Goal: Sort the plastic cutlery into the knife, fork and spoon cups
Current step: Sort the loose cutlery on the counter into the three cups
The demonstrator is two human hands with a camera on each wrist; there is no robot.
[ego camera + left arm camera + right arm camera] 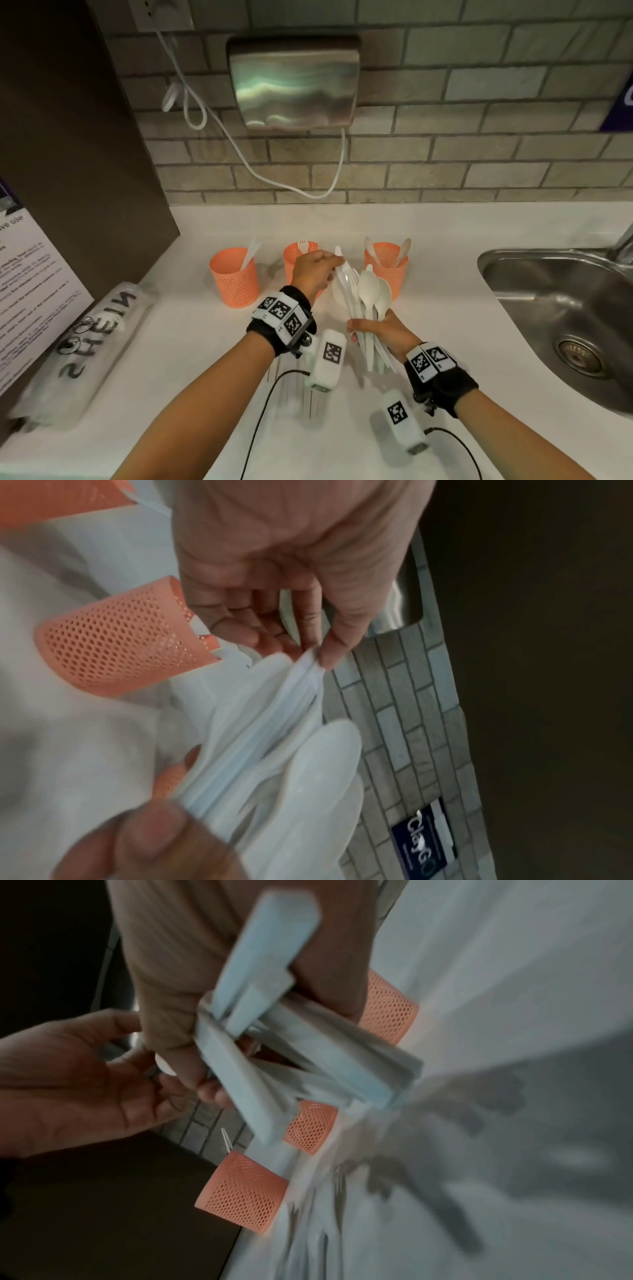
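Three orange mesh cups stand in a row on the white counter. The left cup holds a knife, the middle cup a fork, the right cup spoons. My right hand grips a bundle of white plastic cutlery by the handles, heads up, in front of the cups. My left hand pinches the top of one white piece in that bundle, pointed like a knife blade.
A steel sink lies at the right. A metal dispenser and a white cable hang on the brick wall. At the left, a lettered plastic bag lies beside a dark panel. Blurred loose cutlery lies on the counter.
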